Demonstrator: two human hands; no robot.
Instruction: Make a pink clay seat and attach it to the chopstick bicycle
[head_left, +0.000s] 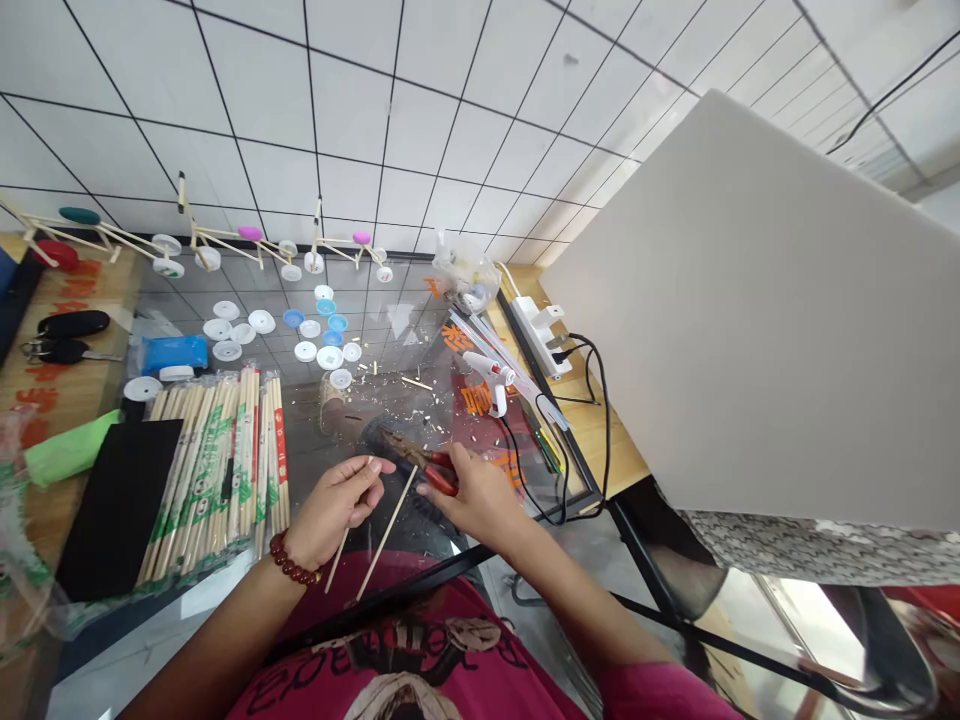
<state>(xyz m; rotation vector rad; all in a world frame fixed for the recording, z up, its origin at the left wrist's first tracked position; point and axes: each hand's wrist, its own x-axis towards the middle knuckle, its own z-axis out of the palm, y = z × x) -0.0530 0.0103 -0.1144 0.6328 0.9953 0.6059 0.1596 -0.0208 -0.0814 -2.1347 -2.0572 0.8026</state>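
The bench (412,410) has a dark-framed see-through top with pale wood at left and right. Stick models (341,243) with caps as wheels line its far edge. Loose white caps (226,351) and blue caps (326,307) lie left of centre, near a blue packet (176,352). On the left rest wrapped stick bundles (217,460), a black sheet (116,510), a green roll (71,448), keys (64,350) and a black case (73,323). Small scraps (386,385) litter the middle. To the right — a white glue gun (491,372), clear rods (517,365), a plastic bag (469,275) and a power strip (538,330).
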